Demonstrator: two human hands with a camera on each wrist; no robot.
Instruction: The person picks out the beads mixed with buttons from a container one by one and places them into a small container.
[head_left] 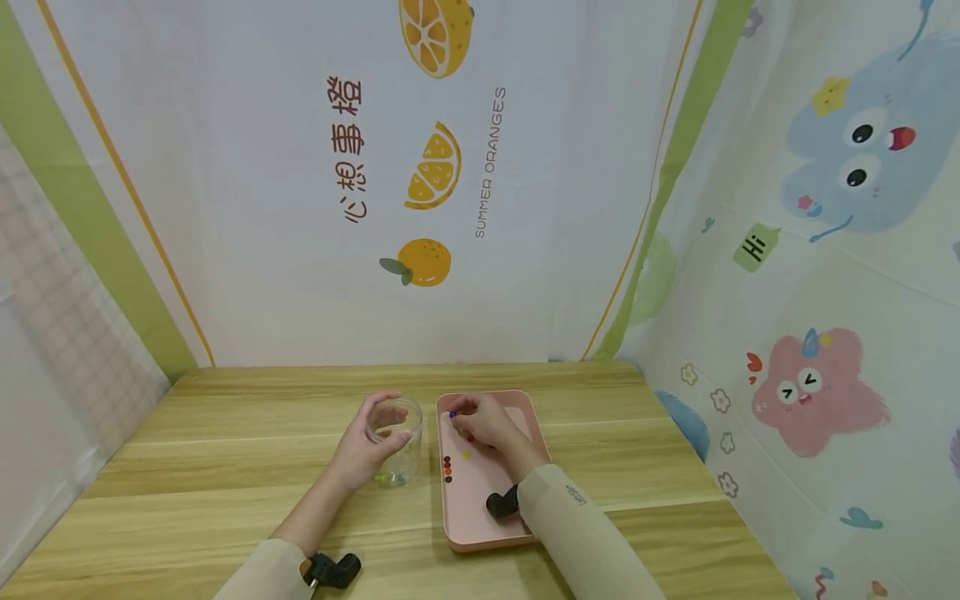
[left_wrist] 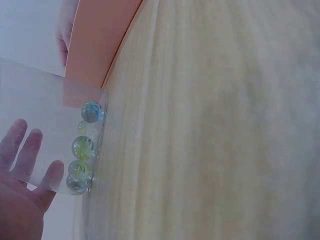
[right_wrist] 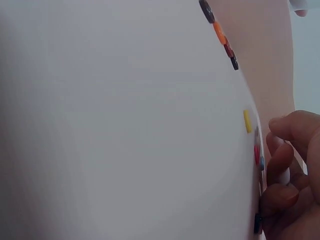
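In the head view my left hand (head_left: 363, 442) grips a clear plastic jar (head_left: 408, 458) standing on the table, with fingers and thumb around its upper part. Several glass marbles (left_wrist: 82, 147) lie at the jar's bottom in the left wrist view. Over the far left part of a pink tray (head_left: 480, 517), my right hand (head_left: 483, 422) bends its fingers, pinching a small blue piece (head_left: 452, 414) at the fingertips. A row of dark and orange discs (head_left: 447, 471) lies along the tray's left edge. Near the right fingers are a yellow piece (right_wrist: 247, 121) and a red piece (right_wrist: 257, 154).
Both hands work over a wood-grain table (head_left: 225, 450). Black camera mounts (head_left: 337, 571) sit on the wrists, the right one above the tray. A printed curtain (head_left: 285, 275) hangs behind the table, and another patterned cloth (head_left: 825, 292) hangs on the right.
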